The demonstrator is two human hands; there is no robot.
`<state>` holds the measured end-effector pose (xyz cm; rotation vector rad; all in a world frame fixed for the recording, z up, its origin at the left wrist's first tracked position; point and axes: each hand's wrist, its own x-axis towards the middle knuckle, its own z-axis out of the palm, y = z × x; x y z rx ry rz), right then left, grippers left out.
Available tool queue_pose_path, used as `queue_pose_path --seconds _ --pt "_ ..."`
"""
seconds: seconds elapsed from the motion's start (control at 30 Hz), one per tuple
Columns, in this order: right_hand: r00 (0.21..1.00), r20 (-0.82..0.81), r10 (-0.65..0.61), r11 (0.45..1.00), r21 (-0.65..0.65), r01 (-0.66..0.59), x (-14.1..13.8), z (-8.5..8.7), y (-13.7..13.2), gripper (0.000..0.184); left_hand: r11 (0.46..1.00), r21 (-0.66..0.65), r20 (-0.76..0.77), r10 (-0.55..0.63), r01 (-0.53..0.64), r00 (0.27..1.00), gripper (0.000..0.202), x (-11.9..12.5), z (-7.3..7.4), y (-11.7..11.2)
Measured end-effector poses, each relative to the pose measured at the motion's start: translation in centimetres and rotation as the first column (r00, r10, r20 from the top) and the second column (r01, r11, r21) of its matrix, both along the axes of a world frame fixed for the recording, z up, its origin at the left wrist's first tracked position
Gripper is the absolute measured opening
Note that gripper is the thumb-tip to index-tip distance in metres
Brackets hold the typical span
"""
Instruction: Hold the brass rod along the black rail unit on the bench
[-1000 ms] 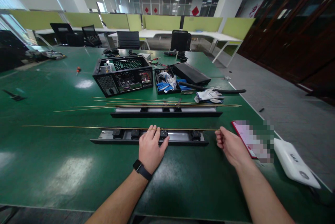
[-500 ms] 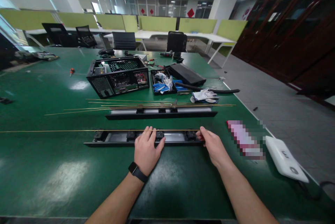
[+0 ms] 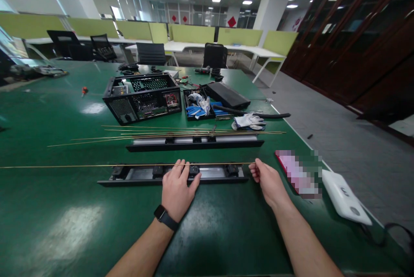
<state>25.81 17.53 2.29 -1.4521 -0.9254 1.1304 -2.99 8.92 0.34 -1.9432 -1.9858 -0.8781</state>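
My left hand [image 3: 177,185] lies flat, fingers spread, on the near black rail [image 3: 136,175], which carries several black blocks along a silver channel. My right hand [image 3: 265,178] is closed in a pinch on the right end of a long thin brass rod [image 3: 97,165]. The rod runs level above the rail and reaches past the left edge of the view. A black watch sits on my left wrist.
A second black rail [image 3: 194,143] lies further back with several brass rods [image 3: 161,132] beside it. Behind stand an open black computer case [image 3: 142,96], a black tray of parts [image 3: 198,105], white gloves [image 3: 249,121], a black hose [image 3: 258,114]. A white device [image 3: 344,197] lies at right on the green table [image 3: 64,216].
My right hand slid the brass rod to the left along the rail, then drew slightly back to the right. My left hand stayed on the rail.
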Motion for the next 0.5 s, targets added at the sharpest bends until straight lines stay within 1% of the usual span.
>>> queue_pose_path --seconds 0.23,0.5 --pt "1.000 0.014 -0.021 1.000 0.005 0.021 0.76 0.04 0.19 0.046 1.000 0.020 -0.014 -0.004 0.004 1.000 0.041 -0.07 -0.13 -0.01" --pt "1.000 0.001 -0.026 1.000 0.009 0.026 0.50 -0.05 0.28 0.050 1.000 0.023 -0.065 -0.003 0.004 0.998 0.046 -0.30 -0.28 0.06"
